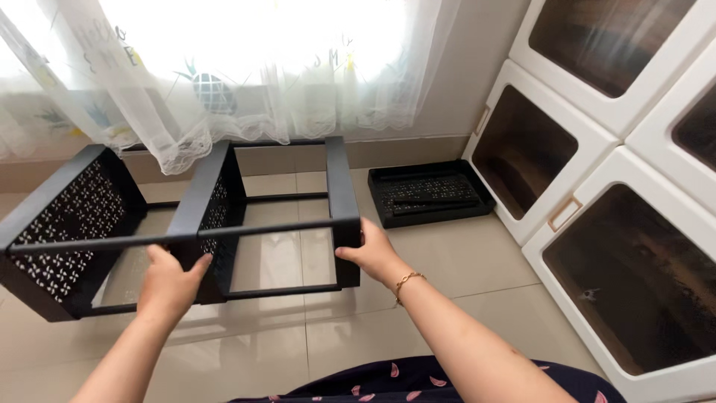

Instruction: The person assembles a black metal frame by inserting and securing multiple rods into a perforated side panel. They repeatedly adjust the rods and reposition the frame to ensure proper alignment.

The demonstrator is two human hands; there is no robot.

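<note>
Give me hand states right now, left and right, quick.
Left hand: closed on the middle shelf of the black metal rack.
Right hand: gripping the rack's end shelf, fingers wrapped on its edge.

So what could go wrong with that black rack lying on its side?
The rack is held only at thin parts: the left hand on the middle shelf edge, the right hand on the end frame. It might tip or slip and knock the shiny tile floor. Fingers could get pinched against the thin bars. The curtain hangs over the rack's far side and may snag.
</note>
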